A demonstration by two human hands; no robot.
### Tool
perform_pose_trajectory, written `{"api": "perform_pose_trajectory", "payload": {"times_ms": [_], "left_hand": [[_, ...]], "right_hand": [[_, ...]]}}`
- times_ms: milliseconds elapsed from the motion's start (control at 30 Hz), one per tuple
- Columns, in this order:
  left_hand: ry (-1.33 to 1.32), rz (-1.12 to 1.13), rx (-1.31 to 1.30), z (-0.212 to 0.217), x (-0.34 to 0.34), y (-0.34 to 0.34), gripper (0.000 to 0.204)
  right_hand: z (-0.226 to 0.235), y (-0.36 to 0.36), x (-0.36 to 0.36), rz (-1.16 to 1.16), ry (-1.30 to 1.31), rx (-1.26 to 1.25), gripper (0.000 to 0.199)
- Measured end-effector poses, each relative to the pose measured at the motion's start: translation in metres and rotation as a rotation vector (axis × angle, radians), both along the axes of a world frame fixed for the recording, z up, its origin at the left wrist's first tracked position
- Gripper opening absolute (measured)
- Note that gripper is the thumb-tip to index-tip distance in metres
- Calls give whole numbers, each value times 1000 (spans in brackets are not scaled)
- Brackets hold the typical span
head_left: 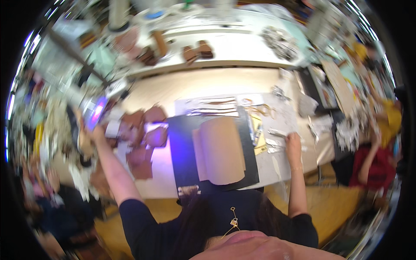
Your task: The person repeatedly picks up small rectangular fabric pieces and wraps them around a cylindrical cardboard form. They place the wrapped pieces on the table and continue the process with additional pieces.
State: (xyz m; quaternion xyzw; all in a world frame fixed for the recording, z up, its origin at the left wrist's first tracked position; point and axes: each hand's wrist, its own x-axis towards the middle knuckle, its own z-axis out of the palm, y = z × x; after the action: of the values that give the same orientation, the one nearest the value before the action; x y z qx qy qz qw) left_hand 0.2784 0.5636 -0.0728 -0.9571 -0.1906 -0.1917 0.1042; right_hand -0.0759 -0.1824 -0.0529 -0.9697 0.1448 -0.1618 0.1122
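Note:
At the far left my left hand [88, 130] is raised against the lower side of a round lamp [96, 112] that glows blue-violet. Its fingers are blurred and partly hidden, so I cannot make out their grip. On the right, my right hand [293, 139] is closed around the end of a pale, slim, flat piece [277, 132]; its exact kind is too blurred to tell. Curved tan sheets [222, 151], stacked, rest on a black board [182, 151] in front of me. Brown cut pieces [143, 162], leather-like, are piled between the lamp and the board.
Brown strips [219, 103] lie on a pale sheet beyond the board, beside scissors [260, 107] with yellowish handles. Brown stacks [205, 49] stand on a raised white shelf [242, 52]. A black box [313, 89] is at the right. A person in red [372, 162] sits farther right.

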Motion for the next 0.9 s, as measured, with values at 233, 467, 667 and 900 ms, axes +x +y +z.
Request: {"api": "perform_pose_trajectory", "payload": {"times_ms": [233,467,667,900], "left_hand": [[81,231,-173,-10,15,8,27],[19,216,-219,0,12,4,28],[154,308,-43,15,7,-22,25],[201,155,69,33,-6,-51,25]], "right_hand": [[7,-3,-3,-81,-13,90,5],[19,-5,0,-67,26,80,4],[20,-6,-2,-48,35,75,3],[20,-6,-2,-75,80,110,6]]}}
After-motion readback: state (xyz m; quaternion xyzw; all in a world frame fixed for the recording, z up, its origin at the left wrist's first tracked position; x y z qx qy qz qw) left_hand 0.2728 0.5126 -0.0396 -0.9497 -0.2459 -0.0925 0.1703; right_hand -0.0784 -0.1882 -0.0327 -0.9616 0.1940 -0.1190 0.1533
